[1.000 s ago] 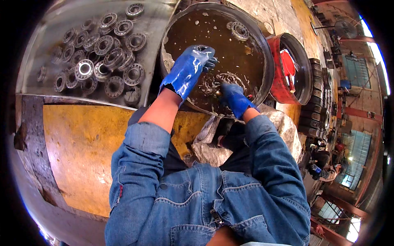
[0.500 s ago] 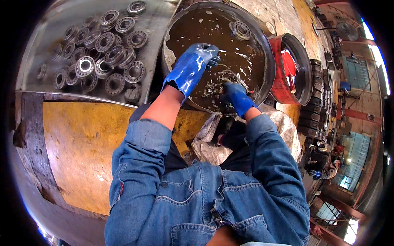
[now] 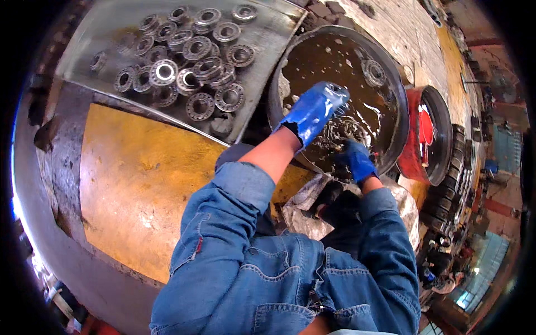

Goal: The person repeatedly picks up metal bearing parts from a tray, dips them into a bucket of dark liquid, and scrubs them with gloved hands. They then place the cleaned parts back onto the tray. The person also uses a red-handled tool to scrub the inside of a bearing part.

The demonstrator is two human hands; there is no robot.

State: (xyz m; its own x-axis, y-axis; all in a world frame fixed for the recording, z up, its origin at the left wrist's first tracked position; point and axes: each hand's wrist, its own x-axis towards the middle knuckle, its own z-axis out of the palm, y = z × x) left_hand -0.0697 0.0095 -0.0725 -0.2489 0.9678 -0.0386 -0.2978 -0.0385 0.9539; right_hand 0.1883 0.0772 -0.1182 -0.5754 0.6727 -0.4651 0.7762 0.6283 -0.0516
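Observation:
My left hand [image 3: 326, 100], in a wet blue rubber glove, is over the round drum [image 3: 406, 131] of murky brown liquid. Its fingers curl downward, and whatever they hold is hidden. At the drum's near side, my right hand [image 3: 358, 159], also gloved in blue, reaches into the liquid. Its fingers close around something that foam and splashes cover. Ripples and bubbles surround it. One roller bearing [image 3: 374, 73] lies in the liquid toward the drum's far right. To the left, several greasy roller bearings [image 3: 197, 48] are piled on a metal tray [image 3: 273, 17].
A red drum [image 3: 409, 142] with a red-handled tool [image 3: 425, 128] inside stands right of the liquid. Several dark, ringed parts [image 3: 455, 167] are lined up beyond it. A worn yellow board [image 3: 145, 184] lies at my left, and a whitish sack [image 3: 405, 209] is below the drum.
The view has swung left, so the drum and tray appear farther right. Both hands stay at the drum, the right one in the churned liquid. The bearing pile looks the same.

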